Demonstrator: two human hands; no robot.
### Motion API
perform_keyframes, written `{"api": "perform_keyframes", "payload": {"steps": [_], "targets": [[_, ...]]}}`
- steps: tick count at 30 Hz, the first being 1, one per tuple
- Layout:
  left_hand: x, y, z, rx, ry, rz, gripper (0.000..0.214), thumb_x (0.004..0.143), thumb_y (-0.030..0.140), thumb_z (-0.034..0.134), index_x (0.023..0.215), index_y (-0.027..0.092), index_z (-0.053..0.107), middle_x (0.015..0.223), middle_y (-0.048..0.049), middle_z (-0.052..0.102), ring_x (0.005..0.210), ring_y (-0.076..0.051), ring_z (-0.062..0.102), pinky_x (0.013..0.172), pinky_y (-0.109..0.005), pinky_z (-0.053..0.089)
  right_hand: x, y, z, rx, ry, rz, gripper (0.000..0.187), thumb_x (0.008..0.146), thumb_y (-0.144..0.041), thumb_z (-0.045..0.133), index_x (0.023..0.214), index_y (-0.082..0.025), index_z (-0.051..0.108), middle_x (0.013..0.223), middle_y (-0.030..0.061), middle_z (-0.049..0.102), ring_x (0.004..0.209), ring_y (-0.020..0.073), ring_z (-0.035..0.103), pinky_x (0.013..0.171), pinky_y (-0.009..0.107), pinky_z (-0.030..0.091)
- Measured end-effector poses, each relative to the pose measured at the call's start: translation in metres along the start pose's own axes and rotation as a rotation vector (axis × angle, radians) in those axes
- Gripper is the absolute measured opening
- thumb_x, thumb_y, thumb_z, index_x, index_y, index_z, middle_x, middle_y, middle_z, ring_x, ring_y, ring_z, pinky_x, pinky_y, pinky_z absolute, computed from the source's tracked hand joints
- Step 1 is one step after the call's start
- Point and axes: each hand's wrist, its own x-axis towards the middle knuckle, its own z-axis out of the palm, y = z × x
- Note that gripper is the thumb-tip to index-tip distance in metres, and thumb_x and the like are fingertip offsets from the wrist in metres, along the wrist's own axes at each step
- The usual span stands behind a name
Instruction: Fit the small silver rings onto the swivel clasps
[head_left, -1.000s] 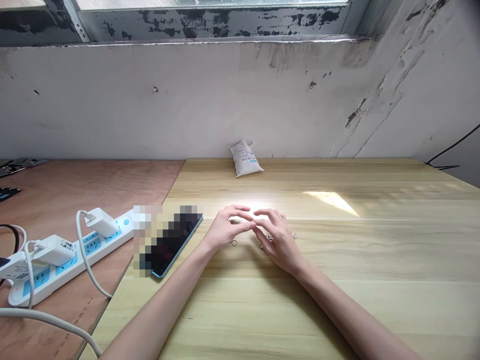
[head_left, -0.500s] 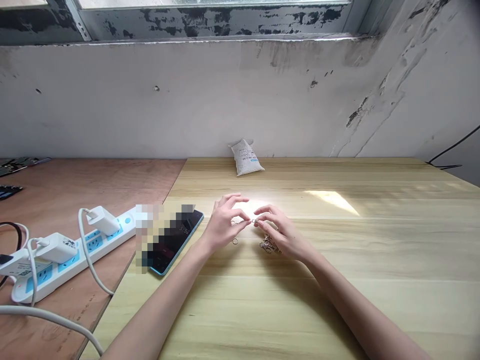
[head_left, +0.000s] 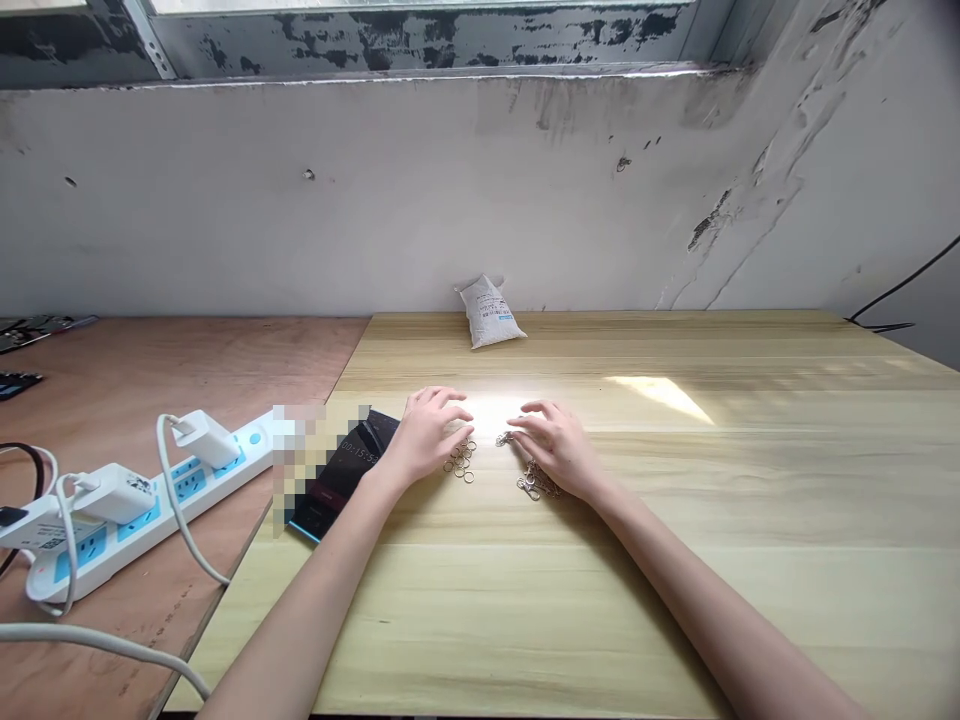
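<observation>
The right hand (head_left: 555,448) has its thumb and fingers brought together on one small metal piece (head_left: 503,438), which it seems to pinch at the fingertips, probably for fine control. The left hand (head_left: 429,432) has its fingers parted and curved; whether the thumb touches a ring, I cannot tell. Just beside this thumb lie loose metal rings (head_left: 460,472), around eight, some overlapping. Below the right palm is one pile of metal clasps (head_left: 534,483), partly hidden, so not countable. Each group is perhaps placed thus for short reach. Left of the left hand: one phone (head_left: 341,475), partly covered, and farther, one power strip (head_left: 187,485). Beyond both hands stands one white packet (head_left: 493,315).
</observation>
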Motion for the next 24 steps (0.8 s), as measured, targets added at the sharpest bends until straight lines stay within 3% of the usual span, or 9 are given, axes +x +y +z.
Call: {"api": "perform_keyframes", "payload": {"steps": [4, 7, 10, 14, 24], "targets": [[-0.001, -0.007, -0.007, -0.072, -0.125, 0.026, 0.015, 0.088, 0.037, 0.062, 0.087, 0.026, 0.073, 0.120, -0.0022, 0.064, 0.117, -0.024, 0.050, 0.105, -0.049, 0.034, -0.001, 0.019, -0.026, -0.012, 0.006, 0.055, 0.024, 0.094, -0.034, 0.052, 0.101, -0.023, 0.072, 0.103, 0.0094, 0.066, 0.099, 0.0244, 0.059, 0.086, 0.041, 0.044], [-0.002, -0.007, -0.009, -0.066, -0.171, 0.046, 0.014, 0.087, 0.037, 0.064, 0.086, 0.027, 0.074, 0.118, -0.0019, 0.064, 0.115, -0.024, 0.051, 0.103, -0.047, 0.035, -0.004, 0.027, -0.050, 0.008, -0.175, 0.116, 0.025, 0.091, -0.036, 0.053, 0.085, -0.023, 0.073, 0.088, 0.0069, 0.067, 0.083, 0.0210, 0.061, 0.074, 0.035, 0.046], [-0.002, -0.006, -0.010, -0.052, -0.204, 0.050, 0.014, 0.088, 0.034, 0.063, 0.085, 0.027, 0.074, 0.113, -0.0009, 0.066, 0.110, -0.022, 0.053, 0.099, -0.044, 0.038, -0.008, 0.025, -0.063, 0.058, -0.333, 0.181, 0.022, 0.088, -0.036, 0.057, 0.083, -0.024, 0.074, 0.086, 0.0051, 0.067, 0.074, 0.0178, 0.062, 0.066, 0.031, 0.046], [-0.001, -0.006, -0.010, -0.035, -0.221, 0.068, 0.013, 0.089, 0.032, 0.062, 0.086, 0.027, 0.074, 0.107, -0.0009, 0.068, 0.103, -0.021, 0.054, 0.092, -0.039, 0.041, -0.011, 0.019, -0.061, 0.040, -0.364, 0.157, 0.019, 0.087, -0.031, 0.056, 0.090, -0.026, 0.074, 0.090, 0.0039, 0.067, 0.071, 0.0154, 0.062, 0.064, 0.028, 0.045], [0.001, -0.006, 0.003, 0.075, -0.112, 0.141, 0.025, 0.094, 0.019, 0.048, 0.081, 0.019, 0.069, 0.091, -0.0053, 0.071, 0.089, -0.020, 0.058, 0.077, -0.034, 0.046, -0.007, 0.016, -0.037, -0.131, -0.207, 0.052, 0.020, 0.087, -0.024, 0.053, 0.077, -0.022, 0.069, 0.077, 0.0026, 0.065, 0.061, 0.0140, 0.058, 0.056, 0.026, 0.040]]}}
